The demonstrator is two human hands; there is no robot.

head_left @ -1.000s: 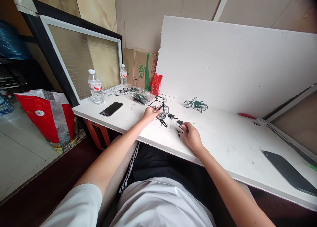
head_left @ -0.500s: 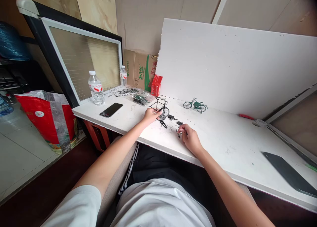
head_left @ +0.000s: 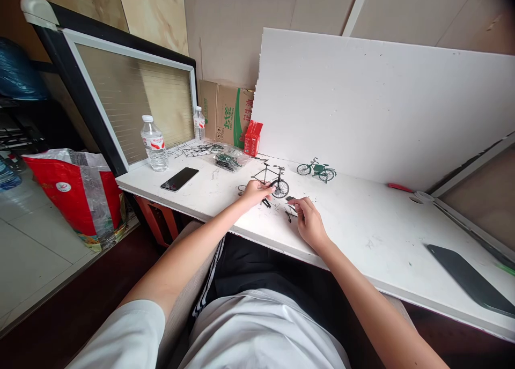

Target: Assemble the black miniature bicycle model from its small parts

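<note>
- On the white table [head_left: 362,224], near its front edge, stands a small black model bicycle [head_left: 270,179], upright, with thin wire-like frame tubes and a spoked wheel at its right end.
- Left hand [head_left: 254,191] rests at the bicycle's near left side, fingers curled around its lower frame and holding it; the model's other wheel is hidden or cannot be made out behind the fingers.
- Right hand [head_left: 309,219] lies palm down just right of the bicycle, fingertips pinched narrow over tiny black parts [head_left: 290,212] scattered on the tabletop; whether it actually grips one I cannot tell.
- Further back, well apart from both hands, a green model bicycle [head_left: 317,170] stands whole on two wheels.
- A clear plastic bag [head_left: 227,160] behind the black bicycle holds dark green pieces, and flat black part frames [head_left: 197,149] lie just beside it.
- Two clear water bottles stand at the left: the larger bottle [head_left: 152,144] with a red label and white cap, the smaller bottle [head_left: 199,123] behind it.
- A black phone [head_left: 179,178] lies flat and glossy near the larger bottle.
- A small red carton [head_left: 252,138] and a brown cardboard box [head_left: 227,113] with green print stand against the wall.
- A rough white foam board [head_left: 382,101] leans upright behind the table.
- A red woven sack [head_left: 76,192] sits on the floor to the left.
</note>
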